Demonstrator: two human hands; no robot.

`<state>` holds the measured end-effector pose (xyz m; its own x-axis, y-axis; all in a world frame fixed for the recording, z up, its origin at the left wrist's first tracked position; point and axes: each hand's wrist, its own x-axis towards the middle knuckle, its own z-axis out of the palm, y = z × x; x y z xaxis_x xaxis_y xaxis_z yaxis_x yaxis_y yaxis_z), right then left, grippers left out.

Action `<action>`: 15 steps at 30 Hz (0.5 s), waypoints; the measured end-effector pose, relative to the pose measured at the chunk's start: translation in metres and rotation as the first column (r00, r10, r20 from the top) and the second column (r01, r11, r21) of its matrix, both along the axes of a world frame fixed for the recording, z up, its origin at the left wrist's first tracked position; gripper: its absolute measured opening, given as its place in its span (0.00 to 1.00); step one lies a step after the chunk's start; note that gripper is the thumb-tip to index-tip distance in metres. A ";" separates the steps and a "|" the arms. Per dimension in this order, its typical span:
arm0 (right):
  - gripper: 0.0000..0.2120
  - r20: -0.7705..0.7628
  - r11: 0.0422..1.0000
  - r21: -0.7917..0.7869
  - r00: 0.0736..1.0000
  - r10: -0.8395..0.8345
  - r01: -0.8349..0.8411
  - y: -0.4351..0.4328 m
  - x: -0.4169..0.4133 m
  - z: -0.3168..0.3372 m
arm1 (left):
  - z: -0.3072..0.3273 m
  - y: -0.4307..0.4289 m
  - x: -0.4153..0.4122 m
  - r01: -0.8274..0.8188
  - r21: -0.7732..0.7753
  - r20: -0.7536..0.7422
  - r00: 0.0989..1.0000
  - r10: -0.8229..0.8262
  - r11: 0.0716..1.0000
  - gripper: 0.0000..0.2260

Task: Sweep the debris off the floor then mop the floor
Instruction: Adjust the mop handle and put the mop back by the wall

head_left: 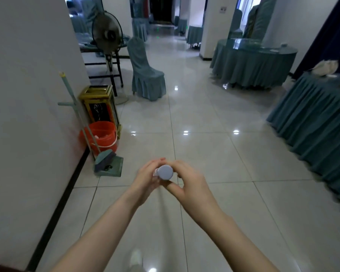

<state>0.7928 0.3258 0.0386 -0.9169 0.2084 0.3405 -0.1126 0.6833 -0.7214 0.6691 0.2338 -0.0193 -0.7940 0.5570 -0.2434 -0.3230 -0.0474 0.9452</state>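
Both my hands hold the top of a pole, probably the mop handle, whose round grey end cap [165,172] points up at the camera. My left hand [146,178] wraps it from the left and my right hand [186,180] from the right. The pole's lower part and head are hidden below my hands. A pale green broom [78,112] and its green dustpan [111,166] lean against the white wall at left. Behind them stands an orange bucket [102,137]. The glossy tiled floor [204,154] shows no plain debris.
A gold and black bin [99,104] stands by the wall, with a pedestal fan [107,36] and a covered chair [144,71] beyond it. Teal-skirted tables stand at right: a round one [257,63] and a nearer one [318,114]. The corridor runs ahead.
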 end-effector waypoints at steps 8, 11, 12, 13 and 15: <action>0.17 -0.158 0.992 -0.123 0.987 -0.019 0.000 0.055 -0.142 0.056 | 0.031 0.026 -0.111 -0.016 -0.062 -0.430 0.903 -0.012 0.998 0.15; 0.19 -0.219 0.989 -0.147 0.975 -0.024 -0.009 0.075 -0.201 0.079 | 0.049 0.047 -0.166 -0.007 -0.070 -0.542 0.840 -0.033 0.997 0.17; 0.20 -0.235 0.988 -0.152 0.971 -0.032 -0.004 0.080 -0.218 0.085 | 0.057 0.054 -0.182 -0.007 -0.061 -0.567 0.823 -0.029 0.998 0.18; 0.20 -0.251 0.987 -0.160 0.967 -0.041 0.001 0.085 -0.235 0.090 | 0.064 0.062 -0.197 -0.006 -0.047 -0.588 0.809 -0.022 0.999 0.17; 0.19 -0.273 0.985 -0.174 0.960 -0.064 0.017 0.097 -0.265 0.099 | 0.074 0.078 -0.225 -0.015 -0.027 -0.615 0.788 -0.004 1.000 0.17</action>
